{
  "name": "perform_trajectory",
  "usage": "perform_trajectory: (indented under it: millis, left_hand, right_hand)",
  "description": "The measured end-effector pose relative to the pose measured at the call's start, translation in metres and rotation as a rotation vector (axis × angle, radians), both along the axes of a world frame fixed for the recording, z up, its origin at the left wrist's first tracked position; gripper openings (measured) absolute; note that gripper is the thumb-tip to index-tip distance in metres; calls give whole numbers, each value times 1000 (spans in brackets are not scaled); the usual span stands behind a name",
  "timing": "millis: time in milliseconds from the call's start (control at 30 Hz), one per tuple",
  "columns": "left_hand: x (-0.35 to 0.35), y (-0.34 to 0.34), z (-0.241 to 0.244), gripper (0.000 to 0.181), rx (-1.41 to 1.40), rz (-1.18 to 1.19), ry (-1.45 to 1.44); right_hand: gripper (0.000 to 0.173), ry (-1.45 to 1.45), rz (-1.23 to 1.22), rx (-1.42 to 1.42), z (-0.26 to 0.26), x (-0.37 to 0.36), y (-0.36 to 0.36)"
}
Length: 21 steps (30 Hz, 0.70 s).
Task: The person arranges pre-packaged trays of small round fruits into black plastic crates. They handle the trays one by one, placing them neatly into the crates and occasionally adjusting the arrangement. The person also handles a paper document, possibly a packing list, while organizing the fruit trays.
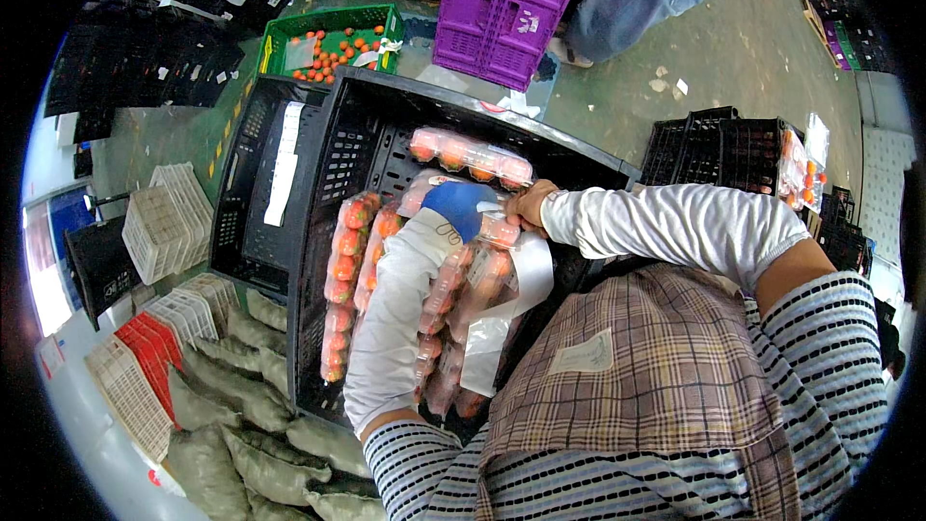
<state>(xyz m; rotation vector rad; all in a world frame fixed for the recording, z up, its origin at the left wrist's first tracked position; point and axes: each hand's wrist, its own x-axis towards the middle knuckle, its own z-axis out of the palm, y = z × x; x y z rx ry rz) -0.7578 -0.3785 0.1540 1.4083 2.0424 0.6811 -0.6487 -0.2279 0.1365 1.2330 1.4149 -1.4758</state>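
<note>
In a blue glove, my left hand (459, 208) grips a clear plastic pack of tomatoes (500, 233) from above. My bare right hand (532, 206) is at the pack's right end, its fingers curled; whether they pinch the pack or a white label piece between the hands is not clear. A white label strip (534, 271) hangs below that hand over other packs. Further tomato packs (349, 253) lie in rows in a black plastic crate (470, 105). One tomato pack (470, 154) lies crosswise near its far wall. My left sleeve hides part of the rows.
An adjoining black crate (249, 181) holds a paper strip (284, 166). Beyond are a green crate (336, 20) of loose tomatoes and a purple folding crate (506, 11). Filled sacks (246, 391) lie at left. A person's jeans-clad leg (640, 3) stands at upper right, above stacked black crates (712, 148).
</note>
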Motion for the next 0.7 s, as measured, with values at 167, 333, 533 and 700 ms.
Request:
perform_trajectory:
  millis: [167, 333, 533, 700]
  left_hand:
    - [-1, 9, 0, 16, -191, -173, 101]
    - [1, 13, 7, 15, -240, -157, 105]
    - [21, -1, 14, 18, -212, 94, 151]
    - [45, -72, 83, 18, 364, 619, -114]
  right_hand:
    - [25, -104, 15, -35, 18, -9, -2]
    - [38, -89, 328, -99, 25, 0, 22]
    - [13, 791, 1014, 190, 97, 14, 7]
    - [35, 1050, 1201, 85, 135, 8, 14]
